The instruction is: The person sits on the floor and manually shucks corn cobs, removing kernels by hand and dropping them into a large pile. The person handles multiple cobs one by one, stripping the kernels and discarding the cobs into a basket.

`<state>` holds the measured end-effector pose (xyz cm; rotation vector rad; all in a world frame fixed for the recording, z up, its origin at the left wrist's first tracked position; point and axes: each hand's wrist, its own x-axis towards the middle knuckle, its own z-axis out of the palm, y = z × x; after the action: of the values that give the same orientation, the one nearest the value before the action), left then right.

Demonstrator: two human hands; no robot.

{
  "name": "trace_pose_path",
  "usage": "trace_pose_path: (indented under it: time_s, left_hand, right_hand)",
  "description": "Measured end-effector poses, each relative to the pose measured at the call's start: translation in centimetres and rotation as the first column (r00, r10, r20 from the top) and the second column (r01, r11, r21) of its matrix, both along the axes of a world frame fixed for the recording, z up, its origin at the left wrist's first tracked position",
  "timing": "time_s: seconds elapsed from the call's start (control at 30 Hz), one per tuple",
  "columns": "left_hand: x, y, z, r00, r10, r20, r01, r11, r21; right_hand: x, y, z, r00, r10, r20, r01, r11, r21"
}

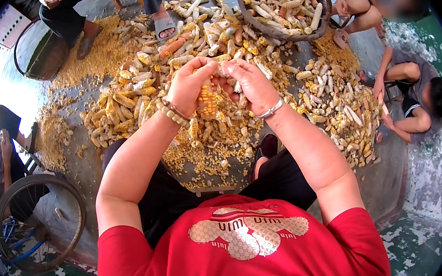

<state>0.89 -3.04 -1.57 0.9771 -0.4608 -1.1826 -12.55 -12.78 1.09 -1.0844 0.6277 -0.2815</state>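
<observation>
Both hands meet over the middle of a heap of corn cobs. My left hand grips an ear of corn, its yellow kernels showing below the fingers. Between my thumbs is a pale cob, and my right hand is closed on it with the thumb pressing from the right. Whether the pale cob and the kernelled ear are one piece I cannot tell; the fingers hide where they meet. Loose kernels lie on the floor beneath, between my legs.
A wicker basket full of cobs stands at the far right, another basket at the far left. Seated people are around the heap; one at right holds a cob. A bicycle wheel is at lower left.
</observation>
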Motion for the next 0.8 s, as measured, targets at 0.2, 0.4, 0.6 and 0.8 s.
trace_pose_path:
  time_s: [0.2,0.4,0.6,0.8]
  left_hand:
    - [-0.4,0.2,1.0,0.998,0.017,-0.067,-0.015,1.000,0.025]
    - [0.2,-0.1,0.3,0.984,-0.014,0.176,0.012,1.000,0.016]
    - [0.5,0.7,0.4,0.993,-0.109,-0.053,0.104,0.991,-0.090]
    - [-0.1,0.4,0.7,0.430,-0.103,0.897,-0.172,0.966,0.193]
  right_hand:
    - [-0.1,-1.0,-0.8,0.996,0.033,0.080,-0.051,0.971,0.234]
    - [-0.1,-1.3,-1.1,0.993,0.099,0.061,-0.108,0.978,0.180]
    - [-0.3,-1.9,-0.9,0.970,0.201,0.139,-0.232,0.934,0.273]
    - [-0.6,-2.9,0.1,0.924,-0.046,-0.379,-0.165,0.847,-0.506]
